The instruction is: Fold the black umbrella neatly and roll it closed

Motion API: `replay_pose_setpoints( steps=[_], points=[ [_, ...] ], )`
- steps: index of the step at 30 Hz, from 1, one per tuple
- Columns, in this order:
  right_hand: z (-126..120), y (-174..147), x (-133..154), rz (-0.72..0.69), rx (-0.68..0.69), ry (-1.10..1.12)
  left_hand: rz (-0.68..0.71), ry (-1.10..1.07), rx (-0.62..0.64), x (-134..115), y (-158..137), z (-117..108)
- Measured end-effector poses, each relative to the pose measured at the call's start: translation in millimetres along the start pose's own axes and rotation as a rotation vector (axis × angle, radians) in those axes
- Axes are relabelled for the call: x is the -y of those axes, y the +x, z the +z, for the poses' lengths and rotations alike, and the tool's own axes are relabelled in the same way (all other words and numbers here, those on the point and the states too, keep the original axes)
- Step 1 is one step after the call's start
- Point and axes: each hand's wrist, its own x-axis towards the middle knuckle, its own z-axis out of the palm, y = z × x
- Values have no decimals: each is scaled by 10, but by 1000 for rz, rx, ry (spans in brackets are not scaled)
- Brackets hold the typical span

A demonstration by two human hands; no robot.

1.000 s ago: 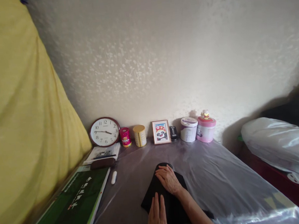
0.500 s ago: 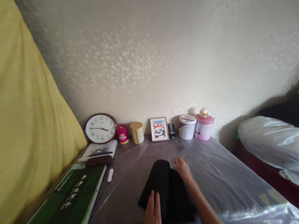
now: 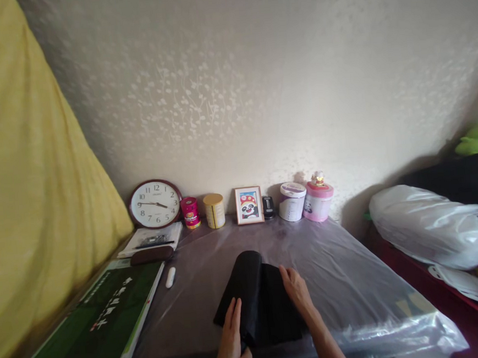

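A black folded sheet (image 3: 251, 294), which looks like cloth or thin soft material, lies on the table in front of me. Its left part bulges into a rounded fold, and the right part lies flatter. At the near left side, my left hand (image 3: 232, 339) has its fingers along the fold and its thumb lower down, with black material between them. My right hand (image 3: 297, 293) is closed at the right edge of the sheet, fingertips on its far right corner. The right thumb is mostly hidden.
A green book (image 3: 105, 316), a brown case (image 3: 152, 256) and a small white object (image 3: 170, 277) lie on the left. Along the wall stand a clock (image 3: 155, 204), tins, a panda picture frame (image 3: 249, 206) and tubs. A plastic-wrapped bundle (image 3: 431, 224) sits right of the table.
My right hand has come down onto the sheet's right edge and closed there. The left hand has shifted from lying flat on the fold to gripping its near side. The view has turned slightly right.
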Motion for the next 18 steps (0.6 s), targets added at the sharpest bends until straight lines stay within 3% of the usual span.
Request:
replay_pose_setpoints(
  steps=[5,11,18],
  points=[
    [55,-14,68,141,-2,111,38,77,-21,34,-13,60],
    [-100,-13,38,172,-51,224,54,227,-17,44,-15,138],
    [-197,124,554,138,-104,579,56,289,-32,81,-15,181]
  ],
)
